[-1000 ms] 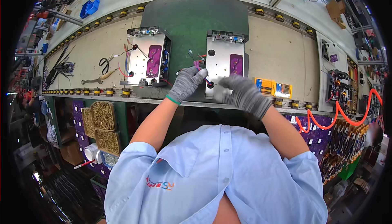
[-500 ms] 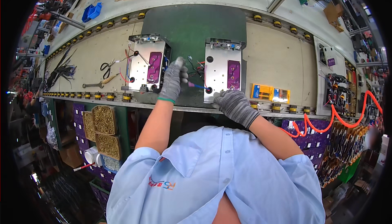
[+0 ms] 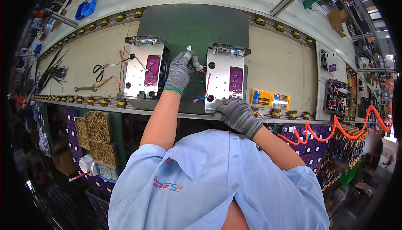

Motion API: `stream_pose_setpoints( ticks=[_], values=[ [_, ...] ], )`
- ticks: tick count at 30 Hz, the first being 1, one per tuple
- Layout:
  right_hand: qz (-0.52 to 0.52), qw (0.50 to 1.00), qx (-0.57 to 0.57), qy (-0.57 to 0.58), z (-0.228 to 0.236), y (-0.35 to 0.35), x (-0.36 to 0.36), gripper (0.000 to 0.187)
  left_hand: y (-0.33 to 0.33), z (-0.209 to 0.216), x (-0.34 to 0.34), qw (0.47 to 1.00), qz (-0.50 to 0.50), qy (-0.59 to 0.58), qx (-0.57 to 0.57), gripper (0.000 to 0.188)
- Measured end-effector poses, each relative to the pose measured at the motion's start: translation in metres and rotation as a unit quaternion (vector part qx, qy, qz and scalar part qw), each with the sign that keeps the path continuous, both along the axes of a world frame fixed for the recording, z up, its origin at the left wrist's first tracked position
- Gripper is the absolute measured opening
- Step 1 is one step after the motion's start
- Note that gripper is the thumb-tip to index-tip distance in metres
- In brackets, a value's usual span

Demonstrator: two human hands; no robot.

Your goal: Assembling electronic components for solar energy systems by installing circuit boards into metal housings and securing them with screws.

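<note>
My gloved left hand is closed, fingertips pinching a small white wire connector that pokes up above them, between two silver metal housings. Just right of it stands the right housing, with a purple circuit board on top. My gloved right hand curls its fingers round that housing's near edge. A blue wire with a pinkish end sticks out leftward from a black-ringed hole. The left housing carries a similar purple board and loose wires.
Both housings stand on a dark green board across a roller conveyor. Leftward lie black scissors, a wrench and a bundle of black cable ties. A yellow bit case sits at right, near a coiled orange hose. Screw bins hang below.
My left hand has moved slightly up, and the white connector now shows above its fingertips. The blue wire has swung lower. My right hand stays at the right housing's near edge.
</note>
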State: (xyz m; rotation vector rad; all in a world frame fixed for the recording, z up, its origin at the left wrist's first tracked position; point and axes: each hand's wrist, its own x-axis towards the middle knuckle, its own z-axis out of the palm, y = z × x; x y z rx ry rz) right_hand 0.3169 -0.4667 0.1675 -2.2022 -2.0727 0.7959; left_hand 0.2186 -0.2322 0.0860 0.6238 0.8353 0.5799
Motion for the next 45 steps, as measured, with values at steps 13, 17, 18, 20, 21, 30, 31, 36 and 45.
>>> stream_pose_setpoints(
  ticks=[13,17,18,20,21,30,31,36,45],
  values=[
    [-0.147,0.98,0.093,0.101,0.001,0.052,0.055,0.027,0.003,-0.036,-0.021,0.958,-0.285,0.025,-0.009,0.019],
    [-0.058,0.998,0.008,0.008,-0.021,0.085,0.055,0.049,0.007,-0.054,-0.012,0.94,-0.34,-0.039,-0.006,0.021],
    [-0.055,0.998,-0.012,-0.003,-0.022,0.087,0.055,0.049,0.007,-0.058,-0.007,0.942,-0.333,-0.046,-0.015,0.021],
    [-0.045,0.996,-0.064,-0.045,-0.023,0.091,0.052,0.051,0.011,-0.064,0.003,0.919,-0.369,-0.139,0.0,0.021],
    [-0.041,0.997,-0.056,-0.027,-0.022,0.092,0.052,0.053,0.01,-0.066,0.008,0.921,-0.358,-0.155,0.016,0.025],
    [-0.042,0.995,-0.075,-0.059,-0.022,0.098,0.049,0.047,0.002,-0.059,0.019,0.945,-0.309,-0.071,0.08,0.034],
    [-0.039,0.995,-0.07,-0.055,-0.022,0.097,0.048,0.047,-0.001,-0.057,0.017,0.957,-0.284,-0.052,0.039,0.034],
    [-0.047,0.996,-0.054,-0.052,-0.022,0.097,0.048,0.047,0.012,-0.062,0.01,0.933,-0.354,-0.054,0.027,0.035],
    [-0.064,0.996,-0.047,-0.039,-0.022,0.1,0.049,0.05,0.013,-0.073,0.017,0.93,-0.346,-0.073,0.101,0.029]
  ],
)
